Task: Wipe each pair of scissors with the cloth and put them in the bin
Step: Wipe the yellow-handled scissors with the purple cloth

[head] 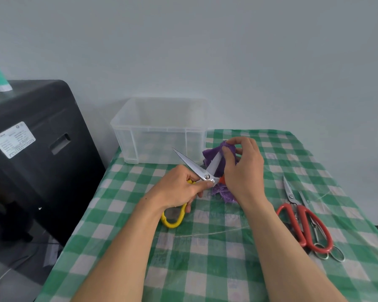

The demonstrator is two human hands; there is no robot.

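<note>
Yellow scissors (192,165): one pair, held just in front of the bin (157,127), jaws spread, one blade pointing up towards the bin's near wall. Steel blades, hard plastic loops; judged stiff, fairly light, sharp at tip and edge, and slick where polished. Best held by the loop or at the pivot, never across the edge.

Left hand (179,188): closed round the yellow loop, fingertips near the pivot.

Right hand (242,168): pinched the cloth (210,152) round the second blade, in front of the bin's right corner.

Cloth: purple, soft and limp; it bunched readily, so a fold on either face of the blade would shield the fingers.

Red scissors (289,191): flat on the worktop (205,247), well to the right of the bin and nearer the person, shut, not yet wiped by the look of it.

Steel scissors (304,199): small, partly under the red pair.

Bin: clear plastic; no scissors could be made out inside.
</note>
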